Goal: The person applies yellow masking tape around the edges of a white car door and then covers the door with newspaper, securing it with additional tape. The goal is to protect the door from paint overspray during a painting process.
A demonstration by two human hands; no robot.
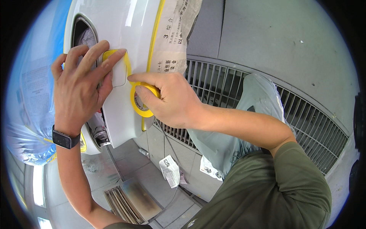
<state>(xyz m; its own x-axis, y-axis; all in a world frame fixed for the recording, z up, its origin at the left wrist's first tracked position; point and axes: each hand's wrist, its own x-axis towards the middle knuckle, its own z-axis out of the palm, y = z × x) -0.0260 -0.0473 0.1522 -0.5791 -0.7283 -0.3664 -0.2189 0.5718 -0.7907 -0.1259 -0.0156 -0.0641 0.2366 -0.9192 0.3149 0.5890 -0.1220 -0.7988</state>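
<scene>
Head view, right hand (176,100) gripping yellow tape roll (140,108) near white panel's (116,23) edge, left hand (81,86) spread, empty, over opening (83,31)

The curved glossy white body panel (114,21) runs past the top edge; left of it, shiny blue plastic sheeting (32,95) is cut off; in front of it, the bare right hand (176,100) hides part of the round yellow tape roll (137,108)
</scene>
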